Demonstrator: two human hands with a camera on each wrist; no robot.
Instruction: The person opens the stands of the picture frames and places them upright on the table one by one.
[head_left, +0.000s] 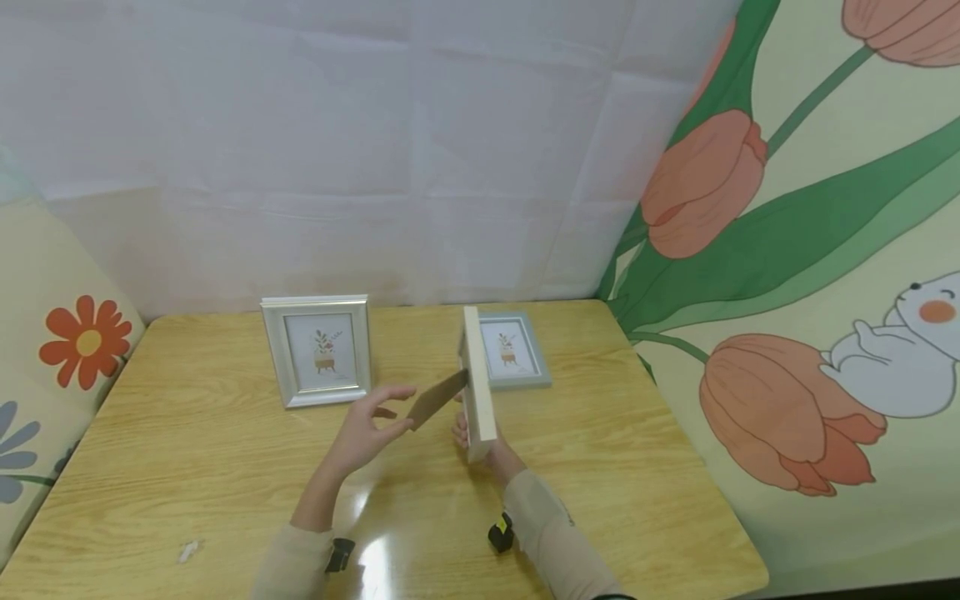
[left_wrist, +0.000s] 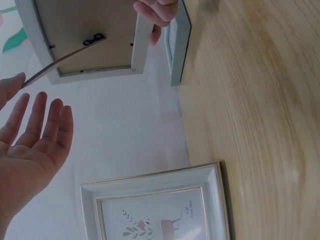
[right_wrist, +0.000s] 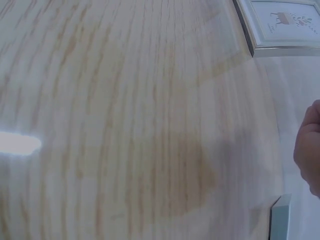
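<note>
My right hand [head_left: 461, 429] grips the lower part of a cream-edged picture frame [head_left: 482, 392], held upright above the table and seen nearly edge-on in the head view. Its brown backing board [left_wrist: 75, 22] shows in the left wrist view, with a thin stand leg [head_left: 438, 398] swung out from it. My left hand [head_left: 363, 433] is at the leg's free end, thumb against the tip and the other fingers extended and apart from it. In the right wrist view, only part of the right hand [right_wrist: 309, 150] shows at the edge; the held frame is outside that view.
A silver-white picture frame [head_left: 277, 354] with a plant print stands at the back left of the wooden table [head_left: 202, 467]. A grey-blue picture frame [head_left: 536, 350] lies behind the held one, partly covered by it. A white cloth [head_left: 300, 167] hangs behind the table.
</note>
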